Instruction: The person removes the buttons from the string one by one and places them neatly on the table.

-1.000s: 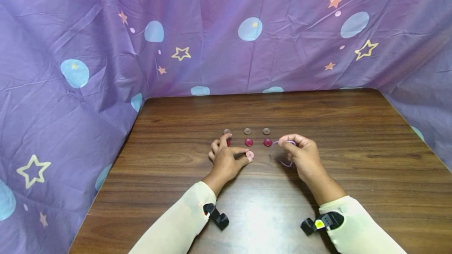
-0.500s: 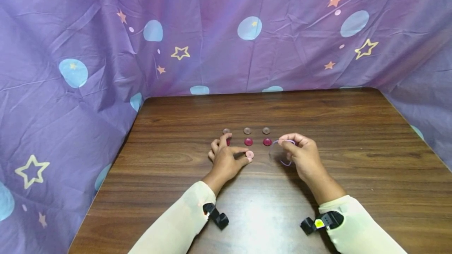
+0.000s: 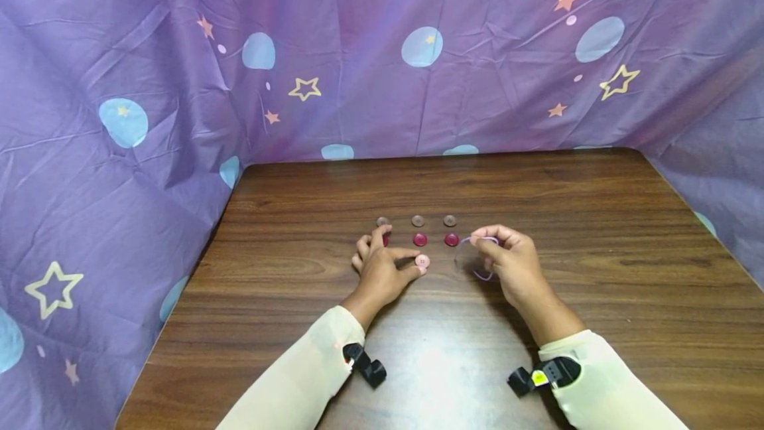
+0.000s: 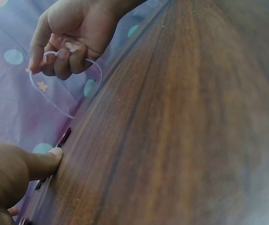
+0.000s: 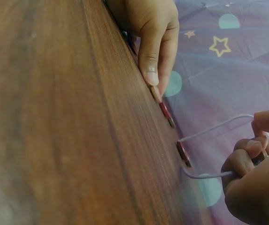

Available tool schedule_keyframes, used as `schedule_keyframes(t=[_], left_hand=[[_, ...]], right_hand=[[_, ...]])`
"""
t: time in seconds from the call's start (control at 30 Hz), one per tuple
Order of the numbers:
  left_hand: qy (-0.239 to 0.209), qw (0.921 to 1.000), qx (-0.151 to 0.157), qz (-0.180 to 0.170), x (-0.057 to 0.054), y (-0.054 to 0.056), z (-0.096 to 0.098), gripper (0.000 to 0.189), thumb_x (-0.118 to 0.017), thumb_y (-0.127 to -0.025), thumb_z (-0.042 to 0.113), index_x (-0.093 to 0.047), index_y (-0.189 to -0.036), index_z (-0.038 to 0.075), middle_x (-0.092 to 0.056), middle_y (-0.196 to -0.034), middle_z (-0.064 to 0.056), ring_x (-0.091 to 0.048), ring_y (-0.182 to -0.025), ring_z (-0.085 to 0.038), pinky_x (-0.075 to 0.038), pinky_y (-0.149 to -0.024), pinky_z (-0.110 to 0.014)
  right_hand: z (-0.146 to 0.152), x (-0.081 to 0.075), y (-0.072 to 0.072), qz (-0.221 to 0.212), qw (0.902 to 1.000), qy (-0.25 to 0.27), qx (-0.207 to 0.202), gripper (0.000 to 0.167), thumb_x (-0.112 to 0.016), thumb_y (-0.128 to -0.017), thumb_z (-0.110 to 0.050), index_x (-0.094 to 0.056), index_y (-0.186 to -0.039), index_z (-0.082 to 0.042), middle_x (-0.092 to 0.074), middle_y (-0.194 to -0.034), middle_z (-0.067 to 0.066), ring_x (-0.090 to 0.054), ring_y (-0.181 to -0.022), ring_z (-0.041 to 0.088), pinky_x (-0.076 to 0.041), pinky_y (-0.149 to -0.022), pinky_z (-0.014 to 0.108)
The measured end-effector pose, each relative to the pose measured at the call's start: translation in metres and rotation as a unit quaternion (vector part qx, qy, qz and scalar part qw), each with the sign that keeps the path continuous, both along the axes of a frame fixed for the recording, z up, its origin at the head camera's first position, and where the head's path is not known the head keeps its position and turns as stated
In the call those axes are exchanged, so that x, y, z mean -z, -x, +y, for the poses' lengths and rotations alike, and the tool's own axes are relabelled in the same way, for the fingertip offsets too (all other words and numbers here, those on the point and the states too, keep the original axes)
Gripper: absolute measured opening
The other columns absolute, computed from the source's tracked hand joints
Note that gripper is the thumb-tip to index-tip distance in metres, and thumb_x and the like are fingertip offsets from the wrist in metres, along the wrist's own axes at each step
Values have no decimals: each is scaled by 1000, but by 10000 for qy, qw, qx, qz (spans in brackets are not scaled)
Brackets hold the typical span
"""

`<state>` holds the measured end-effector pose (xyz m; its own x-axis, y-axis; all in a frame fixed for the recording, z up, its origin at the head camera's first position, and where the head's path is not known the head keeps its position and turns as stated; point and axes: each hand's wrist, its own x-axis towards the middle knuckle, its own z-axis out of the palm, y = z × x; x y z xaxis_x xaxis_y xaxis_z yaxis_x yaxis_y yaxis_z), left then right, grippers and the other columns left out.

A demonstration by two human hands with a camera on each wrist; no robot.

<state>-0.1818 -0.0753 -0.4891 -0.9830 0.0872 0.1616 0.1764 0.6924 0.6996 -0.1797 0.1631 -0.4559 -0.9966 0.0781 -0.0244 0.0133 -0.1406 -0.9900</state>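
My left hand (image 3: 382,274) pinches a pink button (image 3: 422,261) by its edges between thumb and index finger, low at the tabletop. The same button shows edge-on at the fingertips in the right wrist view. Pinched in my right hand (image 3: 510,257) is a thin purple string (image 4: 49,102), one end hanging forward and the other curving down below the hand. Behind the pink button lies a row of dark red buttons (image 3: 420,239), the leftmost partly hidden by my left fingers. Farther back sits a row of brown buttons (image 3: 418,221).
The wooden table (image 3: 286,217) reaches back to a purple curtain (image 3: 358,32) with stars and blue spots, which also hangs along the left and right sides. Black wrist cameras (image 3: 375,373) jut inward from both sleeves, just above the tabletop.
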Motion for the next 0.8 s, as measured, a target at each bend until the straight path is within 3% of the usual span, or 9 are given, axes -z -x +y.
schedule_keyframes(t=[0.27,0.4,0.6,0.8], left_hand=[[64,10000,-7,-18,1,1,0,30,-94,-85,38,-88,-113,29,-40,-172,-12,-31,-149,-46,-28,-112,-69],[39,10000,1,0,1,1,0,30,-94,-85,37,-88,-113,29,-39,-172,-12,-29,-150,-47,-28,-112,-70],[-54,10000,-3,6,0,-1,0,32,-95,-84,35,-88,-114,28,-38,-174,-12,-27,-152,-47,-27,-113,-70],[-152,9999,-16,70,0,-2,0,35,-96,-82,35,-87,-115,27,-37,-174,-12,-26,-153,-47,-25,-113,-72]], right_hand=[[1,1,0,77,9997,172,-134,33,-66,-98,10,-76,-83,-18,-65,-75,-10,-47,-58,3,-41,-52,16],[3,4,-1,311,9976,414,-468,37,-55,-94,18,-74,-95,-14,-63,-81,-8,-49,-62,4,-39,-55,16],[3,5,-3,557,9887,627,-1240,41,-43,-94,21,-54,-118,-10,-54,-90,-5,-49,-73,6,-34,-60,18],[-1,4,-4,566,9847,384,-1606,29,-44,-104,15,-39,-123,-6,-61,-88,-3,-60,-80,8,-43,-62,18]])
